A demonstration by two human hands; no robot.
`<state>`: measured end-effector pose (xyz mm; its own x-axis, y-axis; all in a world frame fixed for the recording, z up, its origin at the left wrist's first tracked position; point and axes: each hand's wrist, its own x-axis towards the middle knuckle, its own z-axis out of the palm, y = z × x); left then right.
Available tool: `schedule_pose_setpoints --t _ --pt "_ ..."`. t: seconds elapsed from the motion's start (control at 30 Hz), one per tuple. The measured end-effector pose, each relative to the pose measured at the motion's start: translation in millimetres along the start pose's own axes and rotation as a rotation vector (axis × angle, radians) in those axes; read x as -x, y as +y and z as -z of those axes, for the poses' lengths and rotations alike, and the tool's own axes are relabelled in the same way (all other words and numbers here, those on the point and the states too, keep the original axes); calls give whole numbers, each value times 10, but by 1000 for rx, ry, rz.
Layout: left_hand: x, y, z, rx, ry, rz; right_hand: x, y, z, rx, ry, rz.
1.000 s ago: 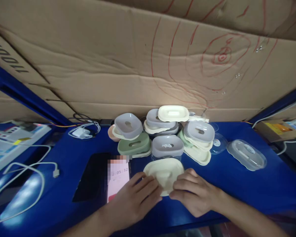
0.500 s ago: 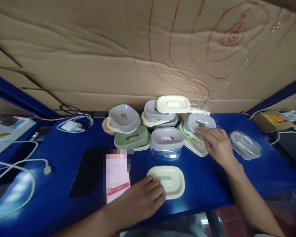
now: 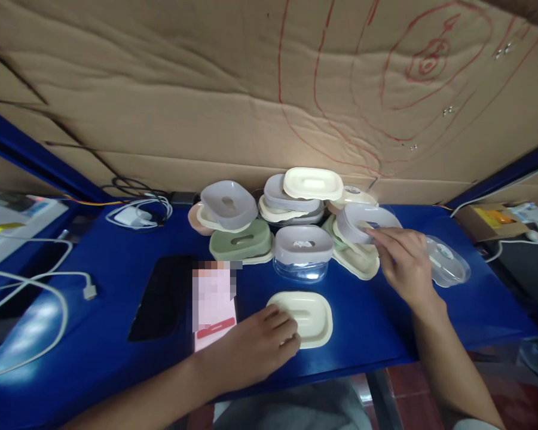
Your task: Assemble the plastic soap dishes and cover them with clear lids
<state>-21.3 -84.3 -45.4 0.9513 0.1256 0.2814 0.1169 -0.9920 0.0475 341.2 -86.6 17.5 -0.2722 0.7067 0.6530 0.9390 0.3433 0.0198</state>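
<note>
My left hand rests on the blue table with curled fingers touching the left edge of a cream oval tray that lies flat near the front edge. My right hand is at the right of a pile of plastic soap-dish parts; its fingers pinch the rim of a grey tray, which is tilted up off a cream tray. The pile holds grey, green and cream pieces, one grey tray sitting on a clear base.
A phone with a pink screen lies on a black pad left of my left hand. White cables and a charger lie at the left. A clear lid sits at the right. Cardboard walls the back.
My right hand left the cream tray, reached to the right side of the pile and took the grey tray, tilting it up. My left hand stayed on the cream tray.
</note>
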Motion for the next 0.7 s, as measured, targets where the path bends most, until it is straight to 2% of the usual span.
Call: schedule_pose_setpoints --t 0.1,0.2,0.3,0.4,0.47,0.53,0.6,0.7 --pt "-25 8 0 -9 5 -3 63 -199 231 -103 -12 14" --pt "-40 14 34 -32 15 -4 285 -503 361 -248 -83 25" --pt "-11 -11 124 -12 160 -29 567 -863 341 -385 -146 22" --pt "39 -72 223 12 317 -18 734 -1224 239 -411 -173 -3" --pt "55 -117 258 -6 289 -3 754 -1429 165 -397 -196 15" --pt "52 -152 260 -30 206 -15 732 -1574 98 -397 -215 53" --pt "41 -171 242 -50 152 -38 707 -1641 40 -403 -229 72" --pt "32 -179 218 -73 143 -44 704 -1619 -24 -387 -254 115"
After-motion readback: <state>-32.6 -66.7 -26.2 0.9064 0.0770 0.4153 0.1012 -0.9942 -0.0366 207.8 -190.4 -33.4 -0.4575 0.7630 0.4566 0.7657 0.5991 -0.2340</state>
